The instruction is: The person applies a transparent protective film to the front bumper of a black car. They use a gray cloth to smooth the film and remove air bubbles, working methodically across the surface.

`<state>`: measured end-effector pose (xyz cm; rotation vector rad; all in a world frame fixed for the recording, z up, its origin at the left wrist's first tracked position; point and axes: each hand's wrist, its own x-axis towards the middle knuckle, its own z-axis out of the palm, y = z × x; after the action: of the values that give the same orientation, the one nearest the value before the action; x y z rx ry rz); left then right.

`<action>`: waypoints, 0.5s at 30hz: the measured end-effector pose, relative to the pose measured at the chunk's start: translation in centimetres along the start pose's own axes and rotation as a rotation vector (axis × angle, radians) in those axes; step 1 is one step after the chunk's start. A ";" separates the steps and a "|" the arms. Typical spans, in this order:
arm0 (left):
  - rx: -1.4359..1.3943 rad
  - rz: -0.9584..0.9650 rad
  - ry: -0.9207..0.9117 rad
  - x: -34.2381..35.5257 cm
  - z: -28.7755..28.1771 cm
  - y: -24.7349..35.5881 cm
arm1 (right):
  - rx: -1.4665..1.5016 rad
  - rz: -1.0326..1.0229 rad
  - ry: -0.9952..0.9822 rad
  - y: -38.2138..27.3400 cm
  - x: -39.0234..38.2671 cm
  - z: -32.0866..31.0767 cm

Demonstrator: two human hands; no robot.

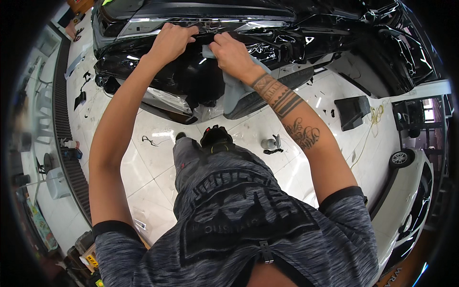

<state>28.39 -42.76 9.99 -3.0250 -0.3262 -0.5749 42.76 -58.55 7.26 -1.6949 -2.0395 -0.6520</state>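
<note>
Glossy black film (198, 79) hangs in loose folds over the dark body of a car (215, 14) in front of me. My left hand (172, 43) is closed at the film's upper edge, with thumb and fingers pinching it. Just to the right, my right hand (231, 53) is closed on the same film, its fingertips a short way from the left ones. A pale blue-grey cloth or sheet (233, 95) hangs beneath the right hand and wrist; whether that hand grips it too is hidden. Both arms reach forward, bent at the elbows.
A small spray bottle (272, 142) stands on the tiled floor (153, 165) by my legs. Dark scraps lie about. Farther right are a black box-like piece (352, 112), a coiled pale cord (377, 115) and a white car (406, 205). A dark ribbed strip (69, 143) borders the left.
</note>
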 end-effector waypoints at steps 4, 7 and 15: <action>-0.105 0.060 0.042 0.3 0.1 -1.2 | 0.171 -0.050 -0.012 0.7 -0.3 -0.7; -0.163 0.030 0.052 -0.2 0.4 -1.4 | 0.135 -0.105 -0.061 -0.8 0.2 0.1; 0.062 -0.086 0.032 -2.1 -0.8 -2.2 | 0.025 0.043 -0.095 -1.9 1.9 0.9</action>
<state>25.73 -41.08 10.01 -2.9512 -0.4660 -0.6056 40.54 -56.82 7.45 -1.7822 -2.0602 -0.5394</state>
